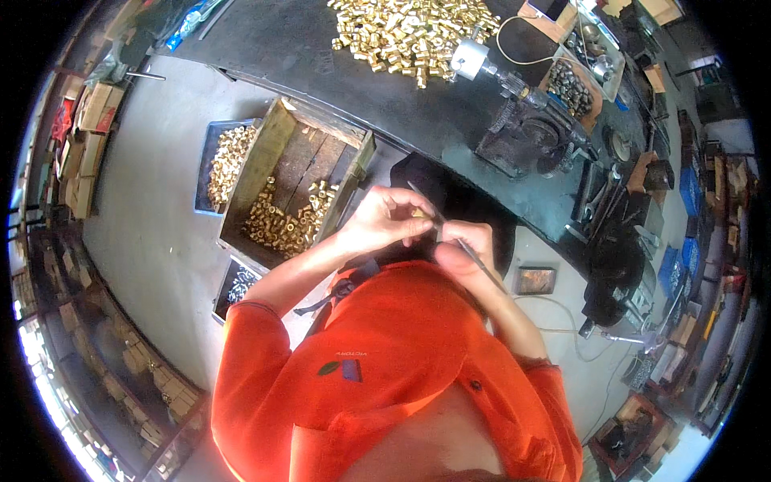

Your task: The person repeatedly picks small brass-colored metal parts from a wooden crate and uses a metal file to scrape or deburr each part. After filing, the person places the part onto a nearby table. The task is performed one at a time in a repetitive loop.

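Observation:
Over my lap, both hands meet close to the bench's front edge. My left hand [379, 218] pinches a small brass fitting [418, 214] between thumb and fingers; part of it is hidden by the fingertips. A thin, dark metal rod, file-like in shape [425, 198], is gripped in my right hand [466, 246]. Its slim end passes beside the fitting, and its other end runs back along my right forearm. Whether the rod touches the fitting is too small to tell.
Brass fittings lie heaped [409, 36] on the dark bench [321, 76]. A clamped machine with a chuck [470, 59] stands to the right. At left are a wooden crate [277, 140] and a blue bin [203, 173] of fittings. A cable crosses the floor at right.

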`<state>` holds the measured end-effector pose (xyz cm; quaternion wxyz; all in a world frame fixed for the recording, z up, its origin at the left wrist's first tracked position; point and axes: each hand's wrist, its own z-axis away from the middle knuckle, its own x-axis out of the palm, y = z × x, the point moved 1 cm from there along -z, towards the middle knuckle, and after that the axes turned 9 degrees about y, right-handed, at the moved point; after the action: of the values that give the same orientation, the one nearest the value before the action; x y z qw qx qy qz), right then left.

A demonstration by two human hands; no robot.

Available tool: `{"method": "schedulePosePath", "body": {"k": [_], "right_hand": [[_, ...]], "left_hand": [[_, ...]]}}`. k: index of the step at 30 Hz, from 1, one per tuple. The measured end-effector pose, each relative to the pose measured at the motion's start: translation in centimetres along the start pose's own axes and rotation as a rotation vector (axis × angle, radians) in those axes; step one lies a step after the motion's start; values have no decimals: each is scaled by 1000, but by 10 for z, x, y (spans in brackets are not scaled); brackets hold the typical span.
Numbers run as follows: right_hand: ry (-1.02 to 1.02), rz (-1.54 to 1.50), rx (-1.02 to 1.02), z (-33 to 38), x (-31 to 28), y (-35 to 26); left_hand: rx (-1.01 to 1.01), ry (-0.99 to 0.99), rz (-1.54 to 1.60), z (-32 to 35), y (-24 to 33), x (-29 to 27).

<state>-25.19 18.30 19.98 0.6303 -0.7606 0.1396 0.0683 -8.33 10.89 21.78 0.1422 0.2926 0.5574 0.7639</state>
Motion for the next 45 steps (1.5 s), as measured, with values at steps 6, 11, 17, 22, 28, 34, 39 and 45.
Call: {"method": "schedulePosePath", "body": {"k": [6, 11, 17, 22, 28, 34, 39, 45], "right_hand": [[-52, -58, -68, 3, -30, -39], [-170, -87, -161, 2, -22, -58], [-167, -35, -135, 1, -10, -51], [-182, 62, -78, -11, 2, -38], [-153, 90, -145, -13, 0, -31], [-24, 139, -188, 1, -33, -53], [-44, 118, -148, 5, -24, -53], [-8, 141, -121, 16, -17, -38]], "left_hand": [[390, 408, -663, -12, -13, -31], [533, 462, -872, -12, -23, -40], [627, 417, -895, -12, -21, -34], [687, 308, -877, -16, -20, -16], [653, 229, -942, -26, -18, -22], [630, 365, -1150, -93, 5, -48], [665, 428, -1009, -195, 74, -75], [540, 469, -475, -146, 118, -80]]}}
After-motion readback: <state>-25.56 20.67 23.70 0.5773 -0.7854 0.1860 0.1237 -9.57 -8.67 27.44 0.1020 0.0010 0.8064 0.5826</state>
